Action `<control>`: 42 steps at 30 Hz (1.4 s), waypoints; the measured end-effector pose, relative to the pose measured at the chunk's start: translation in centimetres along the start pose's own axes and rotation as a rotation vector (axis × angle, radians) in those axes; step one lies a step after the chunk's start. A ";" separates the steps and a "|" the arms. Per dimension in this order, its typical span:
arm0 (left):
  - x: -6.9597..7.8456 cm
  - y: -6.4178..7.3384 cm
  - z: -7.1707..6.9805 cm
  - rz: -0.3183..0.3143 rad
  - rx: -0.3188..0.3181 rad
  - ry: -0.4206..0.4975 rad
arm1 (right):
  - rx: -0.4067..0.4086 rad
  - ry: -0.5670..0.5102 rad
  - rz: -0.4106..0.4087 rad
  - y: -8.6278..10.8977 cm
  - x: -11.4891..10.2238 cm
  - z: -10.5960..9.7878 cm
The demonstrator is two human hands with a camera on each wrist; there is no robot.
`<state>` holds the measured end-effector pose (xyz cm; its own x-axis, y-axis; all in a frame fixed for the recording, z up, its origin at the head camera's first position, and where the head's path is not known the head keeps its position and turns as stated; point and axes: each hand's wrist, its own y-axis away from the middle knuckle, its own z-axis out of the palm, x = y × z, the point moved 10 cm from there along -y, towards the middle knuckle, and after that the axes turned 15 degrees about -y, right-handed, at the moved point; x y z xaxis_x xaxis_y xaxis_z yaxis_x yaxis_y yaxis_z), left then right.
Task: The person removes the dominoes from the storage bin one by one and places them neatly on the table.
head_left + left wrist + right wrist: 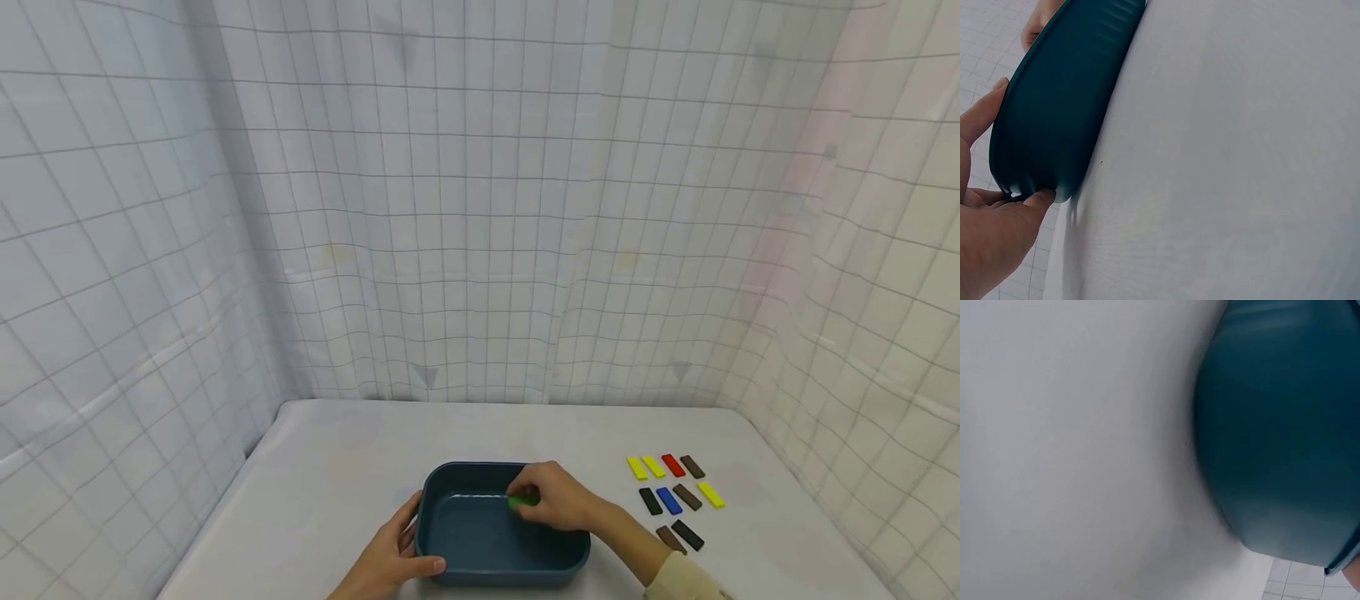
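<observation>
A dark teal rectangular dish [480, 550] stands at the table's front. At its left end my left hand [386, 554] grips it, with the thumb on the front left rim and the fingers along the outer wall. The left wrist view shows that hand [997, 237] holding the dish [1060, 100] by its end. Inside the dish, toward the right, my right hand [558, 500] pinches a small green piece [522, 501], partly hidden by the fingers. Only the dish's outer wall [1279, 437] fills much of the right wrist view; the green piece is out of sight there.
Right of the dish, several flat rectangular blocks lie in loose rows, among them a red block [672, 465], a blue block [669, 501], a yellow block [711, 495] and a black block [687, 535]. White cloth covers the table [322, 467]. Grid-patterned curtains [480, 250] enclose it.
</observation>
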<state>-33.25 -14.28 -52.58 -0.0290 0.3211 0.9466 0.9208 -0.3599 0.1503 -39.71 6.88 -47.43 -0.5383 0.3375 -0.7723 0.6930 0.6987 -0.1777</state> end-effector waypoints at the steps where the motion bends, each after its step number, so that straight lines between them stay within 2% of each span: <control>1: 0.0 0.0 0.0 -0.005 -0.002 0.005 | 0.004 -0.006 -0.001 0.0 0.0 0.1; 8: -0.2 0.0 -0.1 -0.009 0.013 0.003 | 0.017 -0.044 0.003 -0.3 -0.2 0.2; 14: -0.1 0.0 0.0 -0.003 0.016 0.015 | 0.041 -0.074 0.039 -0.3 0.2 -0.1; 24: -0.3 0.1 0.2 -0.021 0.011 0.050 | 0.045 -0.101 0.021 -0.2 0.1 -0.1; 33: 0.1 -0.1 0.2 0.002 -0.009 0.051 | 0.075 -0.090 0.026 0.6 -0.4 -1.8; 42: -0.1 0.0 0.1 -0.035 0.017 0.011 | 0.093 -0.052 0.013 2.2 -0.4 -3.7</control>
<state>-33.23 -14.22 -52.68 -0.0658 0.3239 0.9438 0.9257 -0.3333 0.1789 -39.73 10.66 -45.21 -0.5049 0.3110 -0.8052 0.7424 0.6323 -0.2213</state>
